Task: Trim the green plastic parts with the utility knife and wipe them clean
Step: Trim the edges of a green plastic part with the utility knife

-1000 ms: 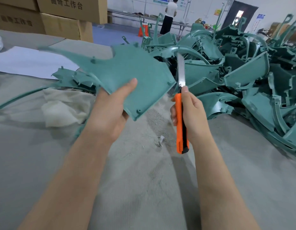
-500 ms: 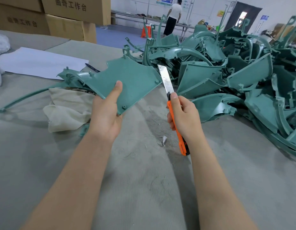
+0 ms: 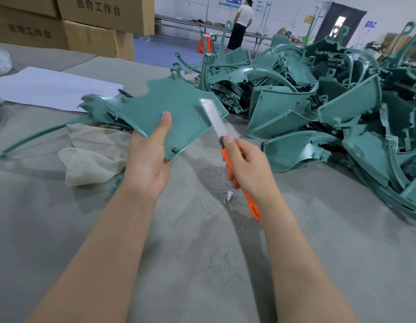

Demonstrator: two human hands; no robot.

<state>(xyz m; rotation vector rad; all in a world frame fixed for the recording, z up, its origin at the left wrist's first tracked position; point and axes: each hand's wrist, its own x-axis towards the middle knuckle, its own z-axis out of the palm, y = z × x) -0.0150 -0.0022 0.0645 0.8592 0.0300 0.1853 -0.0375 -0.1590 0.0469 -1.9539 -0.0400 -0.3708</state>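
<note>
Half the utility knife (image 3: 214,118) hides inside the right hand (image 3: 249,170).

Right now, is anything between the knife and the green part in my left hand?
Nothing visible. The knife in the right hand overlaps the right edge of the green part, which the left hand holds; blur hides whether they touch.

cardboard boxes (image 3: 97,26) stacked far-left | white sheet (image 3: 55,87) flat | person (image 3: 242,24) standing behind
</note>
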